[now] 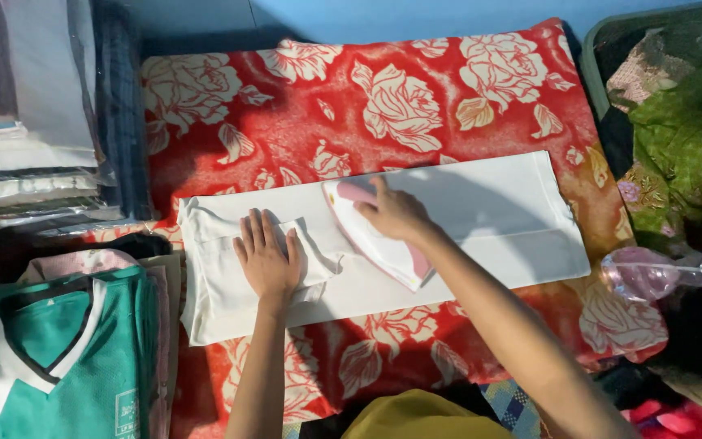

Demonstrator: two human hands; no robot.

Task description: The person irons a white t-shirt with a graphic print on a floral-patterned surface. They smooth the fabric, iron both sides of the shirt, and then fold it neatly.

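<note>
One head-worn camera looks steeply down, close over the red floral blanket (302, 122) and both forearms

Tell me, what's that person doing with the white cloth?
The person is ironing. The right hand grips a white and pink iron resting on a folded white garment. The left hand lies flat on the garment, pressing down a fold. It all lies on a red flowered blanket, with a green shirt nearby.

A green and white jersey (58, 358) lies at lower left below stacked folded clothes (26, 162), while a pink spray bottle (652, 272) and green fabric (688, 146) sit at right.
</note>
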